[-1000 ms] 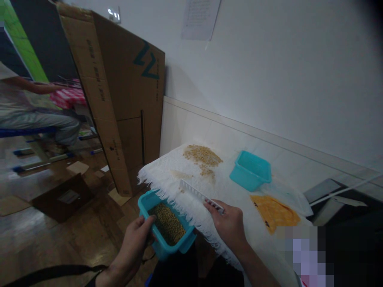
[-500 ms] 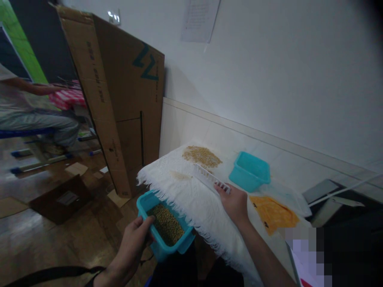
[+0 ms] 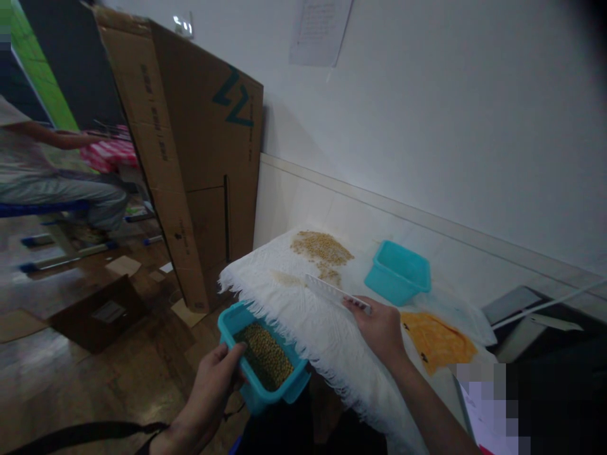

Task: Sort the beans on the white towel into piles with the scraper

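My left hand point(image 3: 213, 379) is closed on the near left rim of a turquoise plastic bin point(image 3: 258, 392), thumb over the edge. Yellowish beans point(image 3: 268, 354), like soybeans, lie inside it, and it sits just under the fringed edge of a white cloth point(image 3: 284, 316). My right hand point(image 3: 382, 332) grips one end of a white plastic strip with slots along it point(image 3: 332, 292). The strip stands on its edge on the cloth. Beyond it lies a spread-out pile of beans point(image 3: 322, 246), with a few beans close to the strip. A patch of fine pale bits point(image 3: 287, 278) is left of the strip's tip.
A second turquoise bin point(image 3: 398, 272) stands toward the wall, near a clear plastic lid point(image 3: 455, 309) and an orange cloth point(image 3: 439, 341). A tall cardboard box point(image 3: 203, 164) rises at the table's left end. Further left, a person point(image 3: 52, 158) sits.
My right hand and the strip have shifted slightly toward me and right, and the strip has tipped more upright. More beans show between pile and strip. My left hand and the bin stay nearly still.
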Demonstrator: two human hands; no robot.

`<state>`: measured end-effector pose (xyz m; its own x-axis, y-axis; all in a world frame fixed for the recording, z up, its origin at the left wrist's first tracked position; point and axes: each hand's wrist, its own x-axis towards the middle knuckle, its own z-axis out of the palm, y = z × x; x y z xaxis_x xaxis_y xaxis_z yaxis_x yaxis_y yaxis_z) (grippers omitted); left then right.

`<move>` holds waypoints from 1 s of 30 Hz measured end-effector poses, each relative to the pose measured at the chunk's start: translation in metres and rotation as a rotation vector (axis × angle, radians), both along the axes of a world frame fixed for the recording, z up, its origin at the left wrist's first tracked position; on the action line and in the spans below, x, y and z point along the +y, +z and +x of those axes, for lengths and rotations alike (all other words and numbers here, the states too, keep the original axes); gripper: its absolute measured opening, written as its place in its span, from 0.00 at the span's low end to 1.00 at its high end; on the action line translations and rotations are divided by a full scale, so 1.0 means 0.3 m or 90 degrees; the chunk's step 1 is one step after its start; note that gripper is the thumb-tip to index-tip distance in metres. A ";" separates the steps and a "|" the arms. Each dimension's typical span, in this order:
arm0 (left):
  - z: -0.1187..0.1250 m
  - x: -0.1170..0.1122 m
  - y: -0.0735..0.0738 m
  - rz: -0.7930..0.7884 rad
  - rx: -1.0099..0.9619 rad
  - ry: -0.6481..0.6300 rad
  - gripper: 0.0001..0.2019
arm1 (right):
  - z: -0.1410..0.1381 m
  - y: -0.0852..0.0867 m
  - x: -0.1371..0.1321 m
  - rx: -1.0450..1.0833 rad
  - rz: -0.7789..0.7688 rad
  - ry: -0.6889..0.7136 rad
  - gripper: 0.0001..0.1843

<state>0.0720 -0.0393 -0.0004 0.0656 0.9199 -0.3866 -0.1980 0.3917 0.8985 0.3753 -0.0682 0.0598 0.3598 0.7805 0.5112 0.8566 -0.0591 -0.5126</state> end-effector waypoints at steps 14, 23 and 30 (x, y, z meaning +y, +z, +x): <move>0.012 -0.013 -0.001 0.007 0.025 -0.016 0.17 | -0.070 0.006 -0.122 -0.031 0.031 0.023 0.15; 0.020 -0.037 -0.014 -0.003 0.012 -0.027 0.16 | -0.207 -0.014 -0.229 -0.116 0.141 0.123 0.12; 0.013 -0.027 -0.050 0.001 0.008 -0.033 0.18 | -0.222 0.013 -0.211 0.047 0.052 0.063 0.16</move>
<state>0.0759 -0.0474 -0.0154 0.1080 0.9158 -0.3868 -0.1663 0.4002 0.9012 0.3088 -0.1314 0.0637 0.3215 0.7709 0.5499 0.8160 0.0690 -0.5739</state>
